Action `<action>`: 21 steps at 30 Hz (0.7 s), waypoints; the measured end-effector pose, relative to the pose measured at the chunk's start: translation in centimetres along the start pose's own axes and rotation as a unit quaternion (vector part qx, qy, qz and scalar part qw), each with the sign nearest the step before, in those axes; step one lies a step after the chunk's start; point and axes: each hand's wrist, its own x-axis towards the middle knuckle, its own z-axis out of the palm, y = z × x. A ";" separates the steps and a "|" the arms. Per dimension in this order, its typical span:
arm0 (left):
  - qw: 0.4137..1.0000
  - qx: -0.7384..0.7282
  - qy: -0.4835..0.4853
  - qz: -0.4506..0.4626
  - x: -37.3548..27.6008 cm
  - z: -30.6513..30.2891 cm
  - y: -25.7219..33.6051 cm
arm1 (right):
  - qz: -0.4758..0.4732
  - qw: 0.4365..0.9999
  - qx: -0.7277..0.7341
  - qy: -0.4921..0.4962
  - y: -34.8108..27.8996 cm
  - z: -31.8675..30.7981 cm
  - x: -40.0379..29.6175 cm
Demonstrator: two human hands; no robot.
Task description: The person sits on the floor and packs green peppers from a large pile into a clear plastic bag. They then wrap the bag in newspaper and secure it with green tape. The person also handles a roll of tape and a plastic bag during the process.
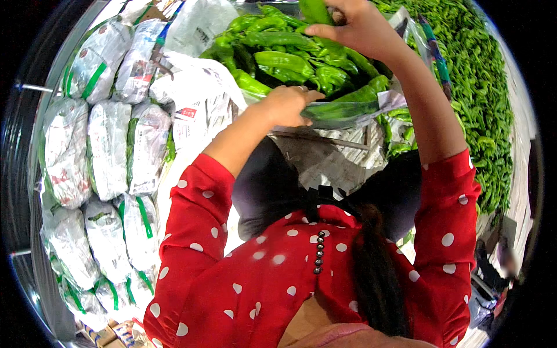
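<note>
Long green peppers (285,63) lie piled in a container lined with clear plastic (348,114), in front of my knees. At its near edge rests my left hand (287,105), fingers over the rim and thumb lower on the outside, spread apart with no pepper between them. Above the far right part of the pile, my right hand (359,30) grips a large green pepper (315,12) that runs up to the top edge of the view. Some of that hand's fingers are hidden. White printed paper (204,82) drapes over the container's left side.
Wrapped bundles of peppers in clear bags with green tape (109,150) stand in rows at the left. A broad heap of smaller green peppers (483,117) spreads along the right. Loose peppers (400,145) lie beside my knee. Cardboard boxes (102,335) show at lower left.
</note>
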 end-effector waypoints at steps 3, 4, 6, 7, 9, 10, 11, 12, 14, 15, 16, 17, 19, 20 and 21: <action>0.997 0.051 0.045 -0.031 -1.0 0.3 0.7 | 0.066 0.971 0.231 0.024 -1.1 1.9 0.9; 0.997 0.049 0.054 -0.026 -0.8 0.2 1.1 | 0.042 0.967 0.246 0.043 0.5 3.4 0.7; 0.996 0.052 0.070 -0.027 -0.9 0.7 0.9 | -0.010 0.959 0.273 0.075 1.4 6.0 0.2; 0.995 0.057 0.072 -0.034 -0.9 0.8 0.9 | -0.004 0.969 0.238 0.059 2.4 7.1 -0.1; 0.994 0.064 0.077 -0.043 -0.7 1.1 0.8 | 0.036 0.958 0.282 0.025 3.6 7.8 -1.2; 0.994 0.060 0.086 -0.039 -0.7 1.4 0.7 | 0.067 0.948 0.312 0.005 4.0 7.8 -1.7; 0.993 0.055 0.095 -0.033 -0.9 1.6 0.4 | 0.120 0.926 0.358 -0.020 4.3 7.3 -2.4; 0.993 0.049 0.105 -0.028 -1.0 1.6 0.2 | 0.172 0.898 0.403 -0.046 4.3 6.8 -3.1; 0.993 0.055 0.099 -0.022 -1.0 1.7 0.2 | 0.174 0.914 0.367 0.022 4.6 4.6 -3.6; 0.993 0.060 0.094 -0.024 -1.1 1.7 0.2 | 0.185 0.912 0.362 0.058 4.9 3.5 -3.6; 0.993 0.062 0.098 -0.022 -1.0 1.7 0.1 | 0.207 0.903 0.363 0.101 4.3 1.7 -3.8; 0.993 0.063 0.101 -0.017 -0.9 1.9 0.1 | 0.222 0.905 0.350 0.096 5.7 0.5 -4.1; 0.992 0.067 0.107 -0.005 -0.5 2.1 -0.2 | 0.301 0.882 0.346 0.103 3.5 -2.0 -3.7; 0.994 0.063 0.094 -0.013 -0.6 2.0 -0.2 | 0.290 0.910 0.272 0.114 2.8 -2.6 -3.5; 0.995 0.057 0.082 -0.020 -0.6 1.7 0.0 | 0.272 0.926 0.237 0.106 2.4 -3.3 -3.2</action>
